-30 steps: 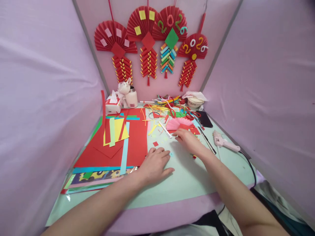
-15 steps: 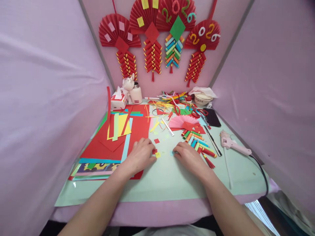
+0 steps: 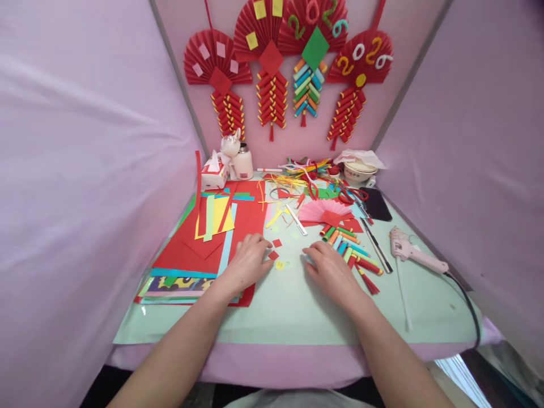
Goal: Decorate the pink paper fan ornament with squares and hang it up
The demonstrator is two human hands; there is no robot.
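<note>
two red paper squares (image 3: pixel 277 243) are found flat on the table (image 3: pixel 289 317), beside the left hand (image 3: pixel 250 262), its digits parted; any grip by the right hand (image 3: pixel 332 267) cannot be told. judged light, easily creased; edges should be pinched.

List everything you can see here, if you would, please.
hanging fans: four, red, wall
tissue box: one, white-red, back left
bottle: one, white, back left
bowl: at least one, cream, back right
strands: many, multicoloured, back
scissors: at least one, red handles, right
paper sheets: several, mostly red, left
paper fan: one, pink, centre-right
paper rolls: many, multicoloured, below paper fan
stick: one, white, centre
slab: one, black, right
glue gun: one, pale pink, right
small squares: two red, one yellow, centre
left hand: one, bare, centre
right hand: one, bare, centre
</note>
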